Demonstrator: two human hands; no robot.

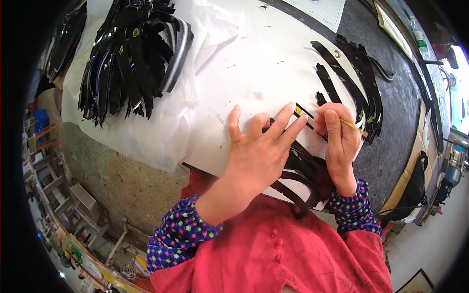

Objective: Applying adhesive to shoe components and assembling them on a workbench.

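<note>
My left hand (259, 154) lies over the white board (266, 58) with its fingers spread. Two of its fingertips press beside a narrow black strip (306, 115) that has a yellow patch. My right hand (340, 141) is closed in a pinch around a thin yellowish stick (350, 125), perhaps a brush or pen handle; its working end is hidden behind the fingers. More black strips (305, 163) pass below my hands and hang in a loop over the board's near edge. Several other strips (348, 80) lie fanned out to the right of my right hand.
A large bundle of glossy black strips (129, 63) rests on white plastic sheeting (168, 132) at the left. Beyond the board stretches a dark grey table (400, 117), with a printed paper sheet (325, 10) at the far side. Crates (84, 202) stand lower left.
</note>
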